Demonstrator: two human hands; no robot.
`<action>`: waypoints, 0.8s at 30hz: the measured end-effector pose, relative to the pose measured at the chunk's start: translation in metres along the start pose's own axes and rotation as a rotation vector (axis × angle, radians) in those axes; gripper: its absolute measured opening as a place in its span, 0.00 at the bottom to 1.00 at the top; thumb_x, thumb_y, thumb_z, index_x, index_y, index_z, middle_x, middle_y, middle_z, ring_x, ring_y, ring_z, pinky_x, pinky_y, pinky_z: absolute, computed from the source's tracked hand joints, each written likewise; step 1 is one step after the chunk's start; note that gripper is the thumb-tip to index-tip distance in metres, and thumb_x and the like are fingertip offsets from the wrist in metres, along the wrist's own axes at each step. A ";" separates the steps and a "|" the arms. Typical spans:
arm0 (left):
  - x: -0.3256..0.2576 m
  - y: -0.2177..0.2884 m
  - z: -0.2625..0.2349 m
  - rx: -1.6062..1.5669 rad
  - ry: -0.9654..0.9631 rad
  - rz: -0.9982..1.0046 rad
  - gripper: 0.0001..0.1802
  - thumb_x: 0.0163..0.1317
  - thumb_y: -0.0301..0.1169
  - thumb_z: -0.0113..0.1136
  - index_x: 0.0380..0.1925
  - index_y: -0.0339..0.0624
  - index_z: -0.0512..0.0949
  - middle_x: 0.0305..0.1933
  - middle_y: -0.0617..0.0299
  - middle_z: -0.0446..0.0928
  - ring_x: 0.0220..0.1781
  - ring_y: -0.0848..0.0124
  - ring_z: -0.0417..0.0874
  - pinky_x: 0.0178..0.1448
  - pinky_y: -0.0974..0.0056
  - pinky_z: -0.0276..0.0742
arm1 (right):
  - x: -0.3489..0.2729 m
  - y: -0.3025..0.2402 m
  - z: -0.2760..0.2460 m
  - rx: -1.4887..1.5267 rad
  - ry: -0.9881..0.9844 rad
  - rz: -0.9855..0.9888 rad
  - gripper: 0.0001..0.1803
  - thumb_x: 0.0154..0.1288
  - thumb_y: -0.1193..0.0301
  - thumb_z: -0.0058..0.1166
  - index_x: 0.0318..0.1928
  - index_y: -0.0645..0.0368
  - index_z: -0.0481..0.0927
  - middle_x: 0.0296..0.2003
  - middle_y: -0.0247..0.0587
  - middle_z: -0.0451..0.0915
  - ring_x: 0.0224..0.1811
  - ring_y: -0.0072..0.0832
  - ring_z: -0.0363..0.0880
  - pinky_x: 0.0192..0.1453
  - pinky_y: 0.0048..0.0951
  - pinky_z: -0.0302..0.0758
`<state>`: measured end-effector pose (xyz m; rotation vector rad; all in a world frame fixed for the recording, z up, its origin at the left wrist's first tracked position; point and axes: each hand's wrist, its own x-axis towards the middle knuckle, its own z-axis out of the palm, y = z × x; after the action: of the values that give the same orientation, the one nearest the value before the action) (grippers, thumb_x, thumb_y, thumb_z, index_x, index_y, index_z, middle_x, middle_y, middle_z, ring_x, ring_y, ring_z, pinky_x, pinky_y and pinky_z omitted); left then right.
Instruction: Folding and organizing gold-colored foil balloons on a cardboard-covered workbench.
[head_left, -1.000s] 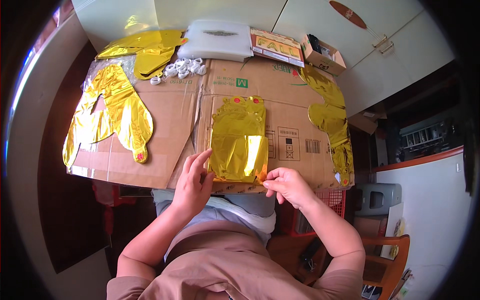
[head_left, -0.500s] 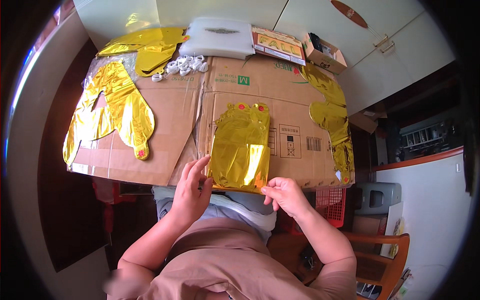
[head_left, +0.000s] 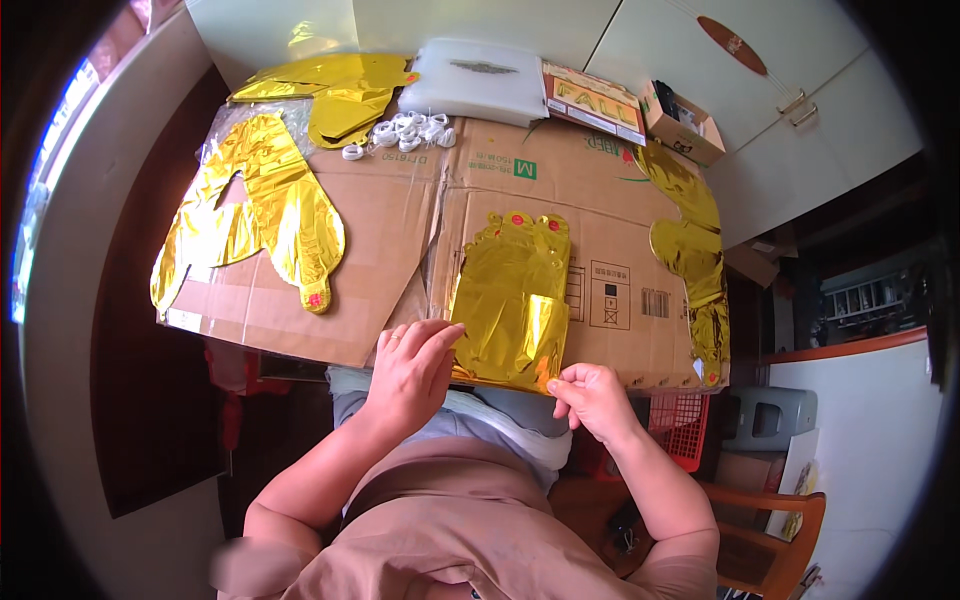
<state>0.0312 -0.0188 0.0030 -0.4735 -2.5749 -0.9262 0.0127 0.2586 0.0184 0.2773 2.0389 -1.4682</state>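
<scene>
A folded gold foil balloon (head_left: 508, 300) with red round marks on its tabs lies at the front middle of a flattened cardboard sheet (head_left: 390, 250). My right hand (head_left: 597, 402) pinches its near right corner between thumb and fingertips. At the near left edge of the foil is my left hand (head_left: 415, 368), its fingers stretched out and its thumb hidden. To the left lies a flat gold foil balloon shaped like a letter A (head_left: 270, 200). Another gold foil balloon (head_left: 690, 250), curvy in outline, runs along the right edge.
More gold foil (head_left: 345, 95) lies at the back left, beside coiled white ribbons (head_left: 412, 130). Along the back stand a stack of clear plastic bags (head_left: 475, 85), a printed packet (head_left: 595, 100) and a small open box (head_left: 685, 125). A wooden chair (head_left: 800, 520) is at right.
The whole view has shifted, so the scene sits further right. My left fingers have drawn together and reach over the foil's left edge; my right hand keeps its pinch.
</scene>
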 end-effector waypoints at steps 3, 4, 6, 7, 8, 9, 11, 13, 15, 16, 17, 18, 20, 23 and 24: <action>0.010 -0.005 0.000 0.014 -0.046 0.142 0.18 0.60 0.22 0.63 0.51 0.43 0.81 0.56 0.56 0.78 0.59 0.55 0.78 0.61 0.51 0.72 | 0.000 -0.002 -0.001 -0.008 0.005 0.010 0.10 0.69 0.70 0.61 0.37 0.66 0.81 0.21 0.39 0.82 0.13 0.16 0.71 0.18 0.18 0.66; 0.015 -0.009 0.003 -0.006 -0.061 0.201 0.18 0.60 0.22 0.63 0.52 0.43 0.81 0.57 0.55 0.77 0.61 0.54 0.78 0.63 0.50 0.71 | 0.000 -0.004 -0.001 -0.012 0.007 0.014 0.10 0.69 0.70 0.61 0.37 0.66 0.81 0.21 0.39 0.82 0.13 0.16 0.71 0.18 0.18 0.66; 0.026 -0.017 0.010 -0.056 -0.131 0.311 0.19 0.62 0.23 0.63 0.54 0.41 0.80 0.61 0.52 0.76 0.69 0.51 0.74 0.72 0.47 0.68 | 0.000 -0.002 -0.001 -0.001 -0.001 0.013 0.09 0.69 0.70 0.61 0.37 0.65 0.81 0.21 0.39 0.82 0.13 0.16 0.71 0.17 0.18 0.65; 0.031 -0.020 0.012 -0.073 -0.159 0.337 0.19 0.62 0.23 0.63 0.55 0.40 0.80 0.61 0.51 0.76 0.69 0.50 0.74 0.73 0.47 0.68 | 0.001 -0.002 -0.002 0.004 -0.001 0.014 0.09 0.68 0.70 0.61 0.37 0.65 0.81 0.21 0.39 0.82 0.13 0.16 0.70 0.17 0.18 0.65; 0.036 -0.023 0.013 -0.089 -0.186 0.363 0.19 0.62 0.23 0.63 0.55 0.40 0.80 0.62 0.51 0.75 0.69 0.50 0.74 0.73 0.47 0.68 | 0.001 -0.002 -0.002 0.008 -0.006 0.015 0.09 0.68 0.70 0.61 0.36 0.65 0.81 0.21 0.39 0.82 0.13 0.16 0.70 0.17 0.18 0.65; 0.041 -0.026 0.015 -0.106 -0.219 0.392 0.20 0.63 0.23 0.63 0.56 0.39 0.79 0.63 0.51 0.75 0.70 0.49 0.73 0.73 0.47 0.69 | 0.001 -0.001 -0.002 0.017 -0.008 0.019 0.09 0.68 0.70 0.61 0.36 0.65 0.81 0.21 0.39 0.82 0.13 0.16 0.70 0.17 0.18 0.65; 0.047 -0.031 0.017 -0.087 -0.267 0.476 0.22 0.61 0.25 0.64 0.57 0.39 0.79 0.63 0.49 0.75 0.69 0.48 0.74 0.72 0.46 0.70 | 0.001 -0.001 -0.003 0.023 -0.011 0.020 0.09 0.68 0.70 0.61 0.36 0.65 0.80 0.21 0.39 0.82 0.13 0.15 0.70 0.18 0.18 0.65; 0.050 -0.033 0.018 -0.065 -0.315 0.496 0.23 0.61 0.26 0.65 0.57 0.39 0.78 0.63 0.49 0.75 0.69 0.49 0.74 0.72 0.46 0.70 | 0.002 -0.002 -0.003 0.020 -0.017 0.015 0.09 0.68 0.70 0.61 0.35 0.65 0.80 0.21 0.39 0.82 0.13 0.15 0.70 0.18 0.19 0.65; 0.048 -0.034 0.020 -0.074 -0.328 0.477 0.23 0.59 0.28 0.66 0.57 0.39 0.78 0.64 0.49 0.75 0.69 0.49 0.74 0.73 0.47 0.70 | 0.003 -0.001 -0.004 0.015 -0.028 0.021 0.09 0.68 0.70 0.61 0.35 0.65 0.80 0.21 0.39 0.82 0.13 0.15 0.69 0.18 0.19 0.65; 0.047 -0.034 0.021 -0.077 -0.328 0.464 0.23 0.59 0.28 0.65 0.57 0.40 0.79 0.64 0.49 0.75 0.70 0.49 0.73 0.73 0.47 0.69 | 0.003 0.000 -0.004 0.012 -0.035 0.024 0.09 0.68 0.70 0.61 0.35 0.65 0.80 0.21 0.39 0.82 0.13 0.15 0.69 0.18 0.19 0.65; 0.047 -0.033 0.022 -0.079 -0.327 0.451 0.23 0.59 0.29 0.65 0.56 0.40 0.79 0.64 0.49 0.75 0.70 0.50 0.73 0.73 0.47 0.68 | 0.002 -0.001 -0.005 0.012 -0.031 0.025 0.09 0.68 0.70 0.61 0.35 0.65 0.80 0.21 0.39 0.82 0.13 0.15 0.70 0.18 0.19 0.65; 0.049 -0.032 0.022 -0.086 -0.312 0.452 0.23 0.59 0.29 0.65 0.56 0.40 0.79 0.63 0.49 0.76 0.69 0.50 0.74 0.73 0.46 0.69 | 0.002 -0.002 -0.005 0.013 -0.030 0.024 0.09 0.68 0.71 0.60 0.35 0.66 0.81 0.21 0.39 0.83 0.14 0.15 0.71 0.18 0.19 0.66; 0.054 -0.029 0.020 -0.062 -0.316 0.497 0.23 0.59 0.29 0.64 0.56 0.40 0.79 0.63 0.49 0.76 0.68 0.51 0.75 0.73 0.46 0.69 | 0.003 -0.002 -0.005 0.010 -0.028 0.022 0.09 0.68 0.71 0.60 0.35 0.67 0.81 0.21 0.39 0.83 0.14 0.15 0.72 0.18 0.20 0.66; 0.068 -0.024 0.021 -0.132 -0.320 0.661 0.24 0.58 0.29 0.66 0.57 0.39 0.79 0.62 0.49 0.76 0.68 0.51 0.75 0.72 0.45 0.70 | 0.004 -0.003 -0.006 -0.004 -0.030 0.018 0.09 0.67 0.72 0.60 0.35 0.67 0.82 0.21 0.40 0.83 0.14 0.16 0.72 0.18 0.20 0.67; 0.073 -0.022 0.024 -0.174 -0.320 0.731 0.25 0.58 0.30 0.67 0.57 0.39 0.78 0.62 0.50 0.76 0.68 0.51 0.75 0.71 0.44 0.70 | 0.004 -0.005 -0.006 -0.010 -0.032 0.018 0.09 0.66 0.72 0.60 0.35 0.68 0.82 0.20 0.40 0.83 0.14 0.16 0.72 0.18 0.20 0.67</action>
<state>-0.0472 -0.0053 0.0065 -1.5845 -2.2639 -0.8377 0.0052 0.2620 0.0214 0.2659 2.0129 -1.4416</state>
